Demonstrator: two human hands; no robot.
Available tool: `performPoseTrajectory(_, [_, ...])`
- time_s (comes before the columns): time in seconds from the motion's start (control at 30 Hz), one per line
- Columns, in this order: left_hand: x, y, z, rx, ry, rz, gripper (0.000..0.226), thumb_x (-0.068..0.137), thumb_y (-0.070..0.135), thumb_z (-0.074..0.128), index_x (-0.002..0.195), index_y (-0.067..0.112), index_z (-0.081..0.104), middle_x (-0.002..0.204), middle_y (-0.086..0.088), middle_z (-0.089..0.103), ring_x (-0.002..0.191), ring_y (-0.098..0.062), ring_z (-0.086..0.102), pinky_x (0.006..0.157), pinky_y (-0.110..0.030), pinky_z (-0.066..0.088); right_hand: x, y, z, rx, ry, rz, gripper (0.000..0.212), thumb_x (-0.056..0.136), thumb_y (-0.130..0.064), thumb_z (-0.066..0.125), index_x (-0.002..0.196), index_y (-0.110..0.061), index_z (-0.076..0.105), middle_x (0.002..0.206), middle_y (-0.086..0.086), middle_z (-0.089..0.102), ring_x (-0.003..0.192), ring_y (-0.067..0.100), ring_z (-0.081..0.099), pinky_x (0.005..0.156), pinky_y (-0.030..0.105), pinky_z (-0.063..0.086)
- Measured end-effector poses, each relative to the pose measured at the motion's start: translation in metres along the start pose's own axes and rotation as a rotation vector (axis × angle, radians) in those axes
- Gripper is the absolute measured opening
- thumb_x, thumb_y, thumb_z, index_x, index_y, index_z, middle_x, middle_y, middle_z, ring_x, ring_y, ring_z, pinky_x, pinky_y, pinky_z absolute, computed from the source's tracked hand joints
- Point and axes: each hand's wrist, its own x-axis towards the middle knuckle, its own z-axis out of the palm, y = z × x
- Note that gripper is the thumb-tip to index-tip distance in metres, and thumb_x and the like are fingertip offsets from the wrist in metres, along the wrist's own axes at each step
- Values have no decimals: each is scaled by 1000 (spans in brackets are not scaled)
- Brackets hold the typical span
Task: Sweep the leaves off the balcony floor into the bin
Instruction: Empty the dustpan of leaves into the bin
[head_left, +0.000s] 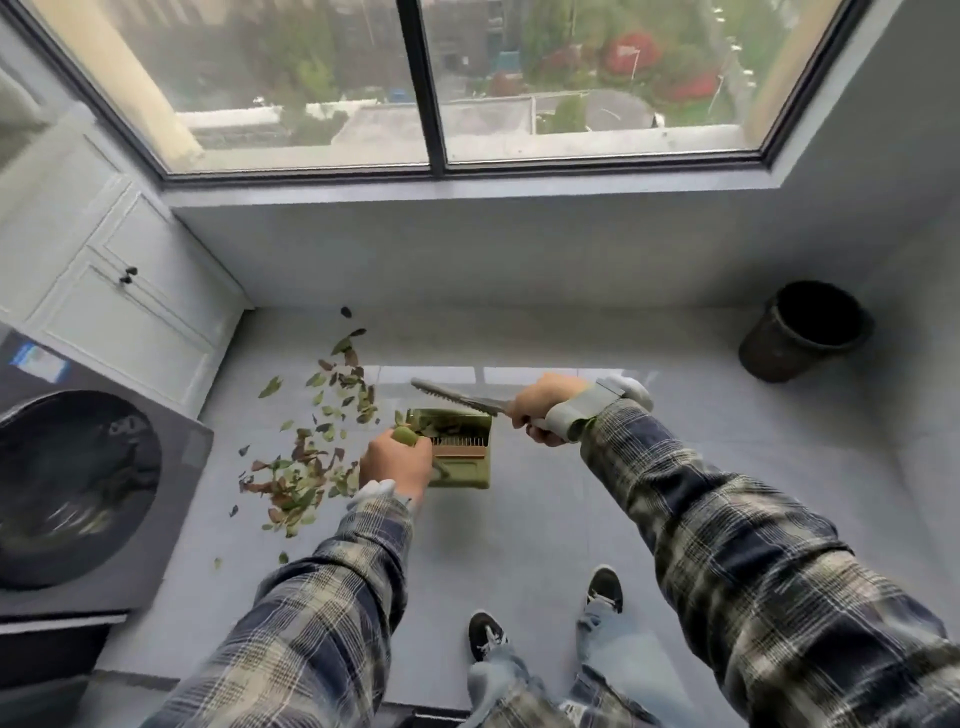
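- Leaves (304, 470) are scattered on the tiled floor (545, 519), just left of the green dustpan (462, 457); a few lie inside it.
- Dustpan handle is gripped by the curled left hand (396, 462).
- Grey brush (452, 397) is gripped by the right hand (545, 410), over the pan.
- Black bin (805, 332) is noted well apart, at right.

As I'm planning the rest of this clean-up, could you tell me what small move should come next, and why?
Probably carry the brush in the right hand left past the leaves and sweep them toward the dustpan the left hand holds: most leaves lie on the floor beside it, few inside.
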Motion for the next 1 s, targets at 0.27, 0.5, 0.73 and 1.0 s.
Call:
performPoseTrajectory(0.27, [-57,129,97,146,-116,235,16,82,21,62,67,19,64,62,2,61,59,-14,54,51,-21,35,-18,72,-148,107,183,116,11,82,-2,62,73,-5,57,49,8,55,39,19,52,44,20,43])
performPoseTrajectory(0.5, [-128,239,212,255,-227,485,19,87,21,60,69,17,65,62,5,61,57,-10,55,48,-21,35,-41,149,-280,508,234,102,8,88,5,52,81,2,55,57,12,55,47,21,56,42,27,45])
performPoseTrajectory(0.73, [-172,318,298,351,-310,625,12,89,29,61,83,22,69,68,7,62,57,-7,55,47,-20,36,-70,208,-390,784,311,103,15,85,8,48,77,-2,54,60,9,49,31,11,46,33,14,34])
performPoseTrajectory(1.0, [-174,427,357,364,-374,758,13,84,29,62,90,26,72,73,4,64,67,-19,61,65,-26,46,-101,227,-495,737,427,73,20,87,7,49,72,-6,47,62,9,47,34,10,42,31,14,24])
